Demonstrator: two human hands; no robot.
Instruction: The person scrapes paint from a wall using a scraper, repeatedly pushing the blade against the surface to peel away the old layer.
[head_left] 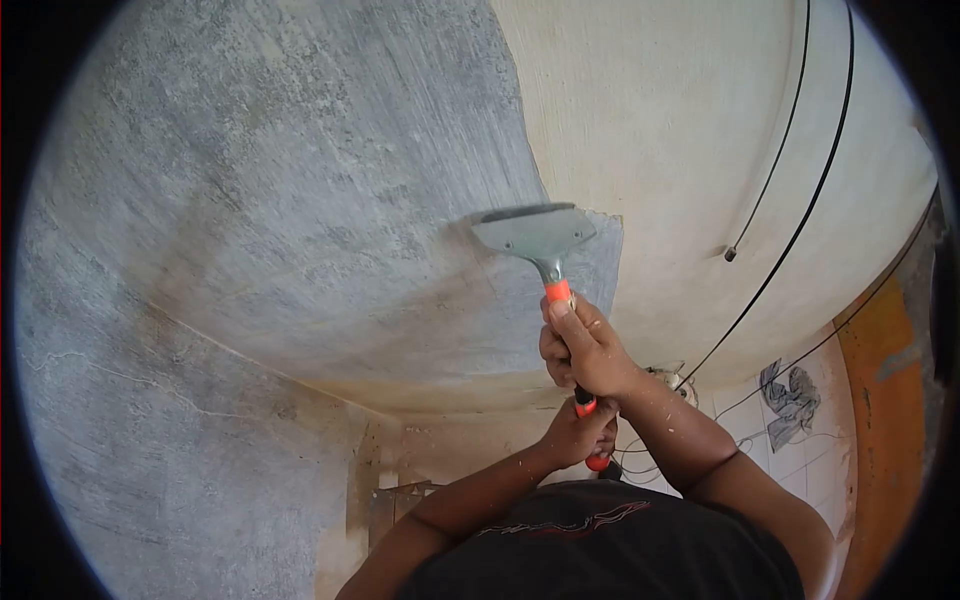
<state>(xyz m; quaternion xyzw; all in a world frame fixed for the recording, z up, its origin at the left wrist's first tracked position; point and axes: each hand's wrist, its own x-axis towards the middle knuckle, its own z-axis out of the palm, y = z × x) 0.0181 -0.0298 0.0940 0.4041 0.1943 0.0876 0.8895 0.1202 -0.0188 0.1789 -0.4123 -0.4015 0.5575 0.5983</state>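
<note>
A long-handled wall scraper (535, 233) with a wide metal head and an orange-and-black handle is held up in front of the wall. My right hand (592, 350) wraps round the upper handle, just below the metal neck, with the thumb pointing up along it. Lower down, my left hand (582, 434) grips the handle near its orange end. The scraper's blade edge overlaps the grey scraped area (380, 200), close to its border with the cream paint (640, 130). Pale flakes dot my right hand and forearm.
Two black cables (812, 210) hang down the painted wall on the right, one ending in a small plug-like tip (730, 254). At lower right, a crumpled grey plastic bag (790, 400) lies by white tiles and an orange panel (880, 430). Another grey wall (180, 450) meets at the left corner.
</note>
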